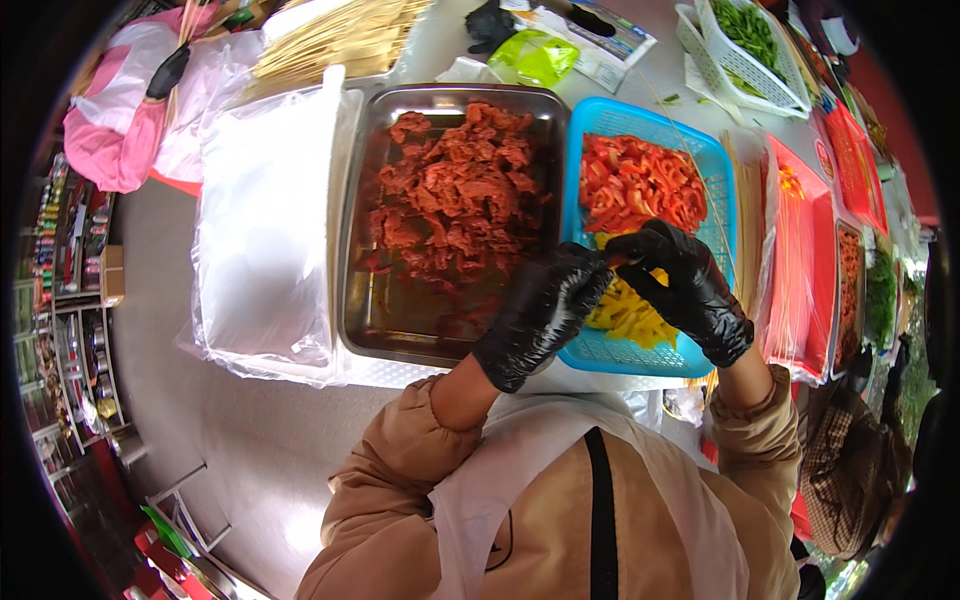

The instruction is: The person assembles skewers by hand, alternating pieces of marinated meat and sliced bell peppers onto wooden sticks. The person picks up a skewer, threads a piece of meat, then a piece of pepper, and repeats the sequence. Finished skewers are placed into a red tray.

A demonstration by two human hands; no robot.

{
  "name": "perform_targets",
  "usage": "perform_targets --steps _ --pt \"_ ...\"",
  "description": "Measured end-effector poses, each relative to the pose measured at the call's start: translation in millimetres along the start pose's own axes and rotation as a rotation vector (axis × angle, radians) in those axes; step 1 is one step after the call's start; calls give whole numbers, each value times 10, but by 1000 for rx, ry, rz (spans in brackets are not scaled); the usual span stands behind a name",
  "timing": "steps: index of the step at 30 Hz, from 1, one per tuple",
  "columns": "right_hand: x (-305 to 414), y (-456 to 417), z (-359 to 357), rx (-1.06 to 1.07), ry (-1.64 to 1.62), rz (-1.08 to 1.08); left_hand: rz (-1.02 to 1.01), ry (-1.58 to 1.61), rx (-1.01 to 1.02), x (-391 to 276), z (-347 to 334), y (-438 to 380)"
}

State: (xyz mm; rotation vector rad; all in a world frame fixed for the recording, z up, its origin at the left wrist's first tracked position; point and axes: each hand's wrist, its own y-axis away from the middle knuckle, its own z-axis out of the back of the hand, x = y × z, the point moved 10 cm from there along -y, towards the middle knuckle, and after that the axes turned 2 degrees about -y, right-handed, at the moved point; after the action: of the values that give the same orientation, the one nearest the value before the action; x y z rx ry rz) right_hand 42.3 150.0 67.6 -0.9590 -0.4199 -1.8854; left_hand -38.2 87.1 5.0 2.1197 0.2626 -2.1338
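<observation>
Black gloves cover both my hands. My left hand (551, 311) reaches over the right edge of a steel tray (351, 225) of raw sliced meat (457, 187). My right hand (679, 289) is above a blue plastic basket (724, 172) with red pepper strips (637, 180) at the back and yellow pepper strips (634, 311) in front. The fingertips meet over the basket, pinched around a small reddish piece (616, 261), partly hidden by the fingers. A thin wooden skewer (686, 154) slants across the basket towards my right hand; whether the hand touches it is unclear.
A plastic-covered tray (262, 240) stands left; skewers (337, 37) lie behind it. At right are more skewers (746, 217), a red tray (806, 262) and a white basket (795, 97) of greens. A co-worker's gloved hand (169, 71) holds sticks at the back left. Another person is at right.
</observation>
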Motion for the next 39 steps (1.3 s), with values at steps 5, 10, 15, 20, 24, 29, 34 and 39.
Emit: perform_targets --steps 5,10,15,20,24,29,34,39 --pt "-43 -35 -80 59 -72 -97 -246 -169 -94 -208 84 60" --pt "44 -174 -169 69 -30 -42 -94 126 -100 27 214 146" --pt "105 -405 -462 166 -68 1 -53 -128 -191 25 581 269" --pt "64 -784 -343 4 313 419 -28 -253 -325 73 997 408" --pt "-262 -1386 -313 -82 434 288 -4 -213 -352 88 1150 506" --pt "-687 -1841 -573 69 620 212 40 -106 -355 254 1206 566" --pt "-551 -1961 -729 138 457 -58 -5 -90 -398 259 1287 587" --pt "-1148 -2093 -687 188 498 52 47 -120 -394 170 1329 548"
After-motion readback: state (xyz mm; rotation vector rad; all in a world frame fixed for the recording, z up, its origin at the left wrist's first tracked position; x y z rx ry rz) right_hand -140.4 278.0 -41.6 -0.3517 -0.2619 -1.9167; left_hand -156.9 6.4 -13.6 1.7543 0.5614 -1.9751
